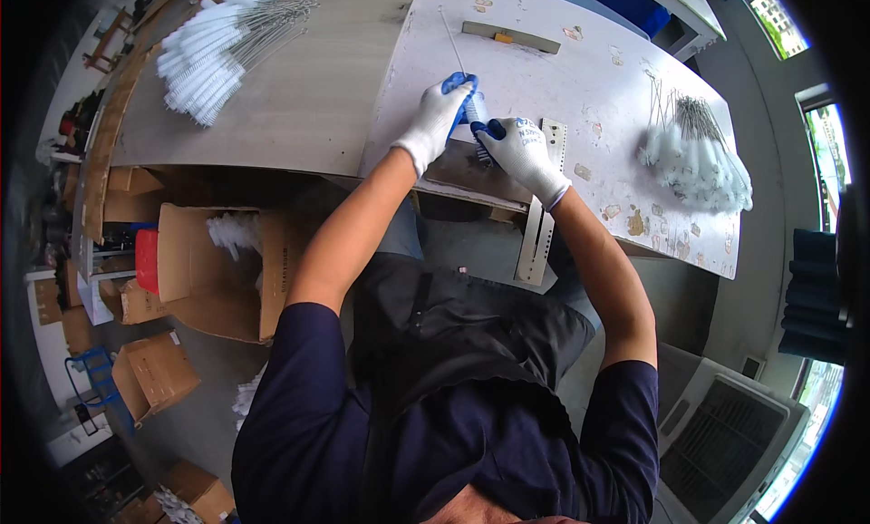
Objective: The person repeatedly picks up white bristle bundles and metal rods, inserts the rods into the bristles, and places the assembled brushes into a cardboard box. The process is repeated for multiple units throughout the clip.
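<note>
Both my hands wear white gloves with blue palms and meet at the table's front edge. My left hand [444, 114] is closed round a white-bristled wire brush [477, 112], near where its bristles meet the thin wire stem. That stem points up and away over the table. With thumb and fingers pinched, my right hand [526, 154] grips the lower bristle part of the same brush. The brush's tip hangs over a dark recess at the edge. Close to my right hand is a slotted metal strip [535, 243], running down past the edge.
A bundle of white brushes [204, 62] lies at the far left of the table [313, 89]. Another brush pile [696, 166] sits at the right. Beyond my hands lies a flat metal bar [535, 42]. Cardboard boxes [204, 293] stand at the lower left, one containing brushes.
</note>
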Action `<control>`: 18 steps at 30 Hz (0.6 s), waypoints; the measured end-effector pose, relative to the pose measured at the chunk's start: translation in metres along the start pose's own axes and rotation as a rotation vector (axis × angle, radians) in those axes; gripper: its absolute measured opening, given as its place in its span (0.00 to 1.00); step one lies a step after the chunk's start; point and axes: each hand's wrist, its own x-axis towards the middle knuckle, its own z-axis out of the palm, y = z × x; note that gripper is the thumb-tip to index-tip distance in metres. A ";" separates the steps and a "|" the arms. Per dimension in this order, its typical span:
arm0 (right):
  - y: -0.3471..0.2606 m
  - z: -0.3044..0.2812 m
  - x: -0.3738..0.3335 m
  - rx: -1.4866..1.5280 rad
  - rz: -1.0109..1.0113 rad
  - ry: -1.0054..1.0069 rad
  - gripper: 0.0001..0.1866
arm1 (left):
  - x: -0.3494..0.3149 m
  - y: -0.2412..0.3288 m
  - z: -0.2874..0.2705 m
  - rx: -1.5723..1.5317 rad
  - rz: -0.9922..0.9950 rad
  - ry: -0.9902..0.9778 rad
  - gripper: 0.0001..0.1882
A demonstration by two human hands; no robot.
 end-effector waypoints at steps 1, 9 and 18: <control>0.000 0.001 0.002 0.005 0.011 0.006 0.27 | 0.004 0.000 0.003 0.030 0.034 -0.032 0.11; 0.007 0.010 0.013 -0.071 0.047 0.081 0.26 | 0.031 -0.011 0.019 0.088 -0.111 -0.056 0.14; 0.022 0.008 -0.012 -0.054 -0.041 0.171 0.22 | 0.026 -0.016 0.010 -0.143 -0.151 -0.249 0.15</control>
